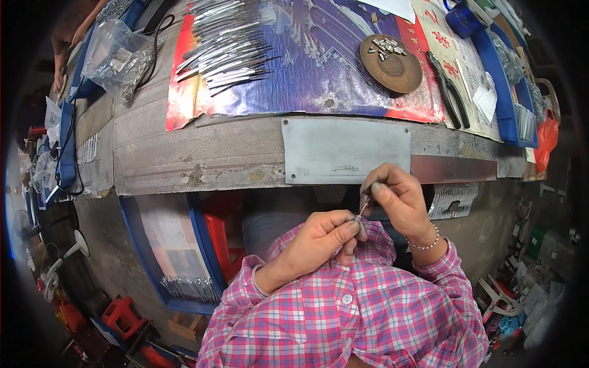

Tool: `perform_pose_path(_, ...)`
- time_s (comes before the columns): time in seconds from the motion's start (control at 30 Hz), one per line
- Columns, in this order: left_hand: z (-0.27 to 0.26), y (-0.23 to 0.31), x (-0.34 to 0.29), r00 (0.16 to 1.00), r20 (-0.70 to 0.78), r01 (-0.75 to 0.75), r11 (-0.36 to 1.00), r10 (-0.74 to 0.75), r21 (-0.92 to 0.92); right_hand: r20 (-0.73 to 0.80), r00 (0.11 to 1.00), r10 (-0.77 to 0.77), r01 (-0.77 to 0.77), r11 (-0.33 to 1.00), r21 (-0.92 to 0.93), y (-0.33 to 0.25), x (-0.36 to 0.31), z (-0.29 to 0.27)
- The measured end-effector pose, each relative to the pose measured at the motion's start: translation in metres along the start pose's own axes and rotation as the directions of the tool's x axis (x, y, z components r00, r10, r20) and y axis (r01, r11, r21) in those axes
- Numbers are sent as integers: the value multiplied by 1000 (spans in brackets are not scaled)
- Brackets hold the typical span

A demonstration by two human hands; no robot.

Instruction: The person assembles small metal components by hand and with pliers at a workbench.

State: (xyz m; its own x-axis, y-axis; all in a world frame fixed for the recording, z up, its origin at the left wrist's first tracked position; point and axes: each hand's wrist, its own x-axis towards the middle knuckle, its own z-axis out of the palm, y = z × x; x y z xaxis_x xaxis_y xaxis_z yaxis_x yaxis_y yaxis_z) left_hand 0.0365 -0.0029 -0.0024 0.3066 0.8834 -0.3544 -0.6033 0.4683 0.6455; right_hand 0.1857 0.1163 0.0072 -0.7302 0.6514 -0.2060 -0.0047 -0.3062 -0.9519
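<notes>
Close in front of my checked shirt, both hands meet just below the bench edge. My left hand [325, 236] is closed, thumb against fingers, on a small silvery metal piece [358, 218]. From the right, my right hand [399, 199] pinches a thin metal pin [365, 206] whose lower end meets that piece. The fingertips cover much of both parts, so their full shape is hidden. Beyond my hands, several slim metal rods [230, 43] lie in a heap on the bench. Short metal tubes [385, 48] sit in a round brown wooden dish [402, 76].
A grey metal plate [346, 147] is fixed along the bench edge. Black-handled pliers [453, 95] lie right of the dish, near a blue tray [506, 92] and blue mug [469, 18]. Below left stands a blue bin [211, 260] with metal pieces. Another person's arm [70, 27] shows far left.
</notes>
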Motion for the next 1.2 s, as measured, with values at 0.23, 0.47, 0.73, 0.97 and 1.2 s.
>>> perform_pose_path(0.23, 0, 1, 1, 999, -7, -36, 999, 36, -24, 121, 993, 9, -4, 999, -41, 3, -5, -2)
perform_pose_path(0.47, 1, -2, 0, 1000, -3, -25, 999, 25, 31, 4, 980, -201, 201, 979, -38, 14, 3, -4)
perform_pose_path(0.73, -1, -2, -1, 999, -34, -39, 999, 38, -29, 101, 995, 1, 3, 999, -34, 4, -1, -1)
perform_pose_path(0.97, -3, -3, -2, 1000, 1, -6, 1000, 6, 22, 173, 983, -69, 106, 971, -212, 1, -3, -7)
perform_pose_path(1.2, -3, -2, 0, 999, 14, -37, 998, 36, 60, 181, 980, -81, 142, 925, -352, -12, -3, -8)
